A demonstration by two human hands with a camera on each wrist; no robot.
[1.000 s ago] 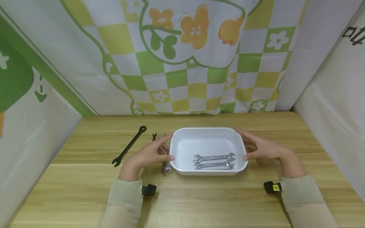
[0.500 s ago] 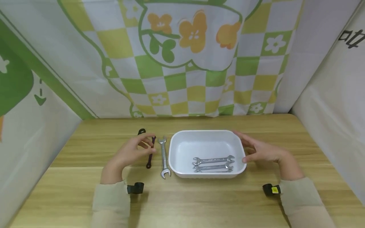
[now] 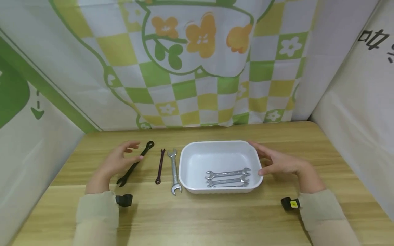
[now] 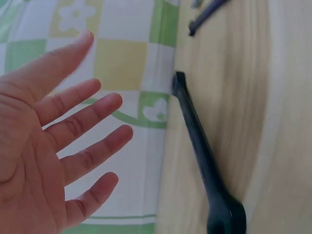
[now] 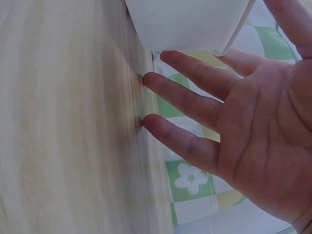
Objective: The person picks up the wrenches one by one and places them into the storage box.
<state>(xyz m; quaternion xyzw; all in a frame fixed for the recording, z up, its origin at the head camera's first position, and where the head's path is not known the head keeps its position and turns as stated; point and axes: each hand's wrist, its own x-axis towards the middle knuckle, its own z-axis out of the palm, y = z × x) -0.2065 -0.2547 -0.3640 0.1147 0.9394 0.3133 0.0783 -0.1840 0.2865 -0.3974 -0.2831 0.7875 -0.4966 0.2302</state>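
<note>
My left hand (image 3: 117,160) hovers near the black combination wrench (image 3: 134,165), its fingers spread and holding nothing. The left wrist view shows that black wrench (image 4: 201,146) lying on the table, apart from the palm. To its right lie a thin dark-red wrench (image 3: 160,166) and a silver open-end wrench (image 3: 174,172). A white plastic bin (image 3: 220,146) stands beside them, with several silver wrenches (image 3: 228,174) inside near its front wall. At the bin's right side rests my right hand (image 3: 281,162), thumb at the rim. Straight fingers touch the bin wall (image 5: 190,24) in the right wrist view.
The wooden table (image 3: 197,218) carries everything. A checkered green and yellow curtain (image 3: 197,85) hangs along its back edge. White fabric walls (image 3: 354,112) close off both sides. Small black cameras (image 3: 124,200) sit on the wrists.
My left hand has let go of the bin's left side and moved left, past the silver and dark-red wrenches, to the black one. My right hand stays at the bin.
</note>
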